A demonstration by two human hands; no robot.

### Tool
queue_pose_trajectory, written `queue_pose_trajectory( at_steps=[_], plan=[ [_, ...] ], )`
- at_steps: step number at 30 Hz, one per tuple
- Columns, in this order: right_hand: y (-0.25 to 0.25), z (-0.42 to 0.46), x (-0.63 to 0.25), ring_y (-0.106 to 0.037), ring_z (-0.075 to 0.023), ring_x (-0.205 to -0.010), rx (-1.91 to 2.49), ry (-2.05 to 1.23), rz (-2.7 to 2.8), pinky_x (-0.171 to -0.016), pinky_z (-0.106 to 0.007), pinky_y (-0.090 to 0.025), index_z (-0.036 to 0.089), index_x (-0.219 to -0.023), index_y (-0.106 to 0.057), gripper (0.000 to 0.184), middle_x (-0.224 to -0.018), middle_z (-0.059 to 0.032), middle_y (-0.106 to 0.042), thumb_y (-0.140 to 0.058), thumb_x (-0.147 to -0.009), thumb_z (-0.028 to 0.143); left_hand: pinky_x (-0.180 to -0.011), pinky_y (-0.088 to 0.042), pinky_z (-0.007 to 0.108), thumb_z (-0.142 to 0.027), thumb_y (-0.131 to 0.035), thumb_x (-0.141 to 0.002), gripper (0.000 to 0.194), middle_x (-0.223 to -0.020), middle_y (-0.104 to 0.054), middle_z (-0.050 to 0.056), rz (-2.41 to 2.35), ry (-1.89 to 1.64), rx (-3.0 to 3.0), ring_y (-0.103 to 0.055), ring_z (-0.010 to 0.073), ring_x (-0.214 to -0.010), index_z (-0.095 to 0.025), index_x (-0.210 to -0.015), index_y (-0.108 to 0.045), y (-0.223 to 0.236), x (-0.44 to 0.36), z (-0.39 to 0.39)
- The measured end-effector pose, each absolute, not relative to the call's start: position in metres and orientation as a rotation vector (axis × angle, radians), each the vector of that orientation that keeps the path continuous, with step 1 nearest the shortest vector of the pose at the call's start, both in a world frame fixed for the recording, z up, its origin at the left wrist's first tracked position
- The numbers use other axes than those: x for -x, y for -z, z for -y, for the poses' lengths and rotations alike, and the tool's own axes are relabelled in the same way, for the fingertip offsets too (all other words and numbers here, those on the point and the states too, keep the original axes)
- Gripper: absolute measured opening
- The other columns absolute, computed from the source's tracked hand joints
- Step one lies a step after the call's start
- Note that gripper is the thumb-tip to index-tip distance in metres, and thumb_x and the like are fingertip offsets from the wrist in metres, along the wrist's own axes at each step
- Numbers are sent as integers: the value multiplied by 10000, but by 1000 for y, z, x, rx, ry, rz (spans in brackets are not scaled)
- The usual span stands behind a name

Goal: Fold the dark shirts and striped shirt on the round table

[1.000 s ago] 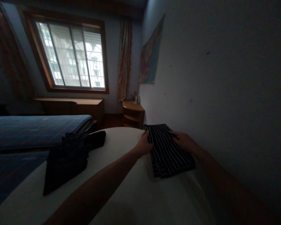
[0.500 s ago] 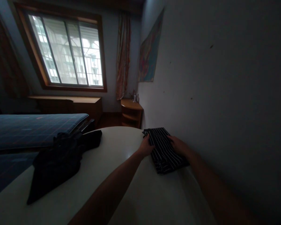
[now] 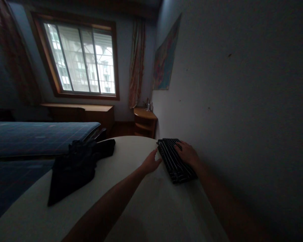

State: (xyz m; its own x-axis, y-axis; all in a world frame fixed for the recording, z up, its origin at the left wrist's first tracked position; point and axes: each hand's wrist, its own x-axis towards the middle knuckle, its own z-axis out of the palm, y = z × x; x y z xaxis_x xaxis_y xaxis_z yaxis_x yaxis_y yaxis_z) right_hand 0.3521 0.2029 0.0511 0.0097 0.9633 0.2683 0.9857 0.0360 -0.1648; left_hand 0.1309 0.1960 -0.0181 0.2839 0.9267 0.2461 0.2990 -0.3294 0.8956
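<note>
A folded dark garment with thin white stripes [image 3: 173, 160] lies on the white table [image 3: 131, 201] close to the right wall. My right hand [image 3: 187, 153] rests flat on top of it, fingers stretched out. My left hand [image 3: 150, 163] lies open on the table just left of the garment's edge, fingertips near it. A crumpled black garment [image 3: 74, 168] sits on the left part of the table, apart from both hands.
A blue-covered bed [image 3: 35, 137] stands to the left of the table. Beyond are a window [image 3: 80, 62], a low wooden cabinet [image 3: 80, 114], a corner shelf [image 3: 143, 122] and a map on the right wall [image 3: 165, 58]. The room is dim.
The striped garment has become narrower and lies nearer the wall. My left hand has let go of its edge and opened on the table; my right hand now lies flat on it.
</note>
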Motion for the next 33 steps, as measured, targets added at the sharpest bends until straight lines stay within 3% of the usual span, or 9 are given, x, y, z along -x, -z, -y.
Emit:
queue_pose_trajectory(
  at_steps=[2,4,6,10,14,17,21,27,33],
  plan=[
    [-46,-200,-335,-316,-360,-1425,2077,-28,1970,-1143,-589,-239,279,-1471,-448,662,-1579,-78,-347,-281,-954,656,-1198,-228,464,-239,-615,-832,722,-1562,-332,205,-1229,-962,-1900,-284,322,-1457,-74,-1489,-366,18,-108,-174],
    [-35,-196,-325,-216,-429,-1451,2167,-138,1960,-1121,-693,-150,316,-1509,-377,756,-1613,-60,-271,-252,-904,752,-1206,-207,449,-263,-605,-836,707,-1582,-309,164,-1303,-875,-2000,-272,303,-1464,-119,-1491,-382,19,-83,-150],
    [-24,-193,-321,-145,-452,-1463,2206,-172,1967,-1113,-719,-94,313,-1528,-335,794,-1629,-58,-223,-247,-888,775,-1209,-191,458,-271,-594,-842,676,-1598,-293,116,-1362,-798,-2099,-267,297,-1467,-172,-1485,-407,21,-58,-126],
    [-12,-190,-324,-116,-439,-1473,2194,-150,1968,-1122,-696,-106,304,-1530,-334,771,-1634,-57,-204,-255,-903,748,-1176,-279,458,-318,-511,-907,598,-1585,-326,113,-1598,-530,-2421,-320,294,-1444,-177,-1481,-423,27,-9,-94],
    [-21,-188,-320,-242,-444,-1432,2143,-30,1965,-1102,-696,-167,247,-1490,-417,717,-1598,-104,-294,-366,-916,673,-1168,-293,460,-353,-471,-947,504,-1535,-415,124,-1637,-502,-2481,-367,279,-1423,-178,-1418,-515,32,25,-83],
    [-33,-181,-300,-419,-359,-1339,1960,196,1945,-1101,-572,-285,164,-1386,-527,534,-1479,-157,-466,-484,-923,426,-1172,-289,453,-339,-441,-966,471,-1524,-433,117,-1633,-535,-2478,-377,255,-1420,-181,-1398,-541,33,35,-81],
    [-31,-160,-250,-537,-260,-1205,1583,273,2056,-1059,-407,-368,159,-1212,-634,374,-1298,-134,-616,-428,-902,194,-1171,-295,446,-321,-447,-962,464,-1510,-452,126,-1631,-566,-2453,-383,255,-1417,-164,-1383,-560,35,35,-81],
    [21,-120,-195,-419,-275,-1364,1576,-29,2262,-1149,-427,-269,146,-1352,-568,501,-1453,-145,-512,-456,-949,422,-1136,-365,426,-242,-490,-926,393,-1422,-559,103,-1741,-690,-2451,-485,251,-1340,-185,-1284,-643,39,34,-83],
    [28,-112,-201,-330,-265,-1438,1572,-236,2386,-1184,-421,-215,146,-1430,-505,551,-1539,-126,-409,-401,-966,424,-1173,-194,570,-249,-563,-867,426,-1522,-420,130,-2363,-904,-2398,-305,354,-1435,-207,-1283,-647,21,53,-88]
  ],
)
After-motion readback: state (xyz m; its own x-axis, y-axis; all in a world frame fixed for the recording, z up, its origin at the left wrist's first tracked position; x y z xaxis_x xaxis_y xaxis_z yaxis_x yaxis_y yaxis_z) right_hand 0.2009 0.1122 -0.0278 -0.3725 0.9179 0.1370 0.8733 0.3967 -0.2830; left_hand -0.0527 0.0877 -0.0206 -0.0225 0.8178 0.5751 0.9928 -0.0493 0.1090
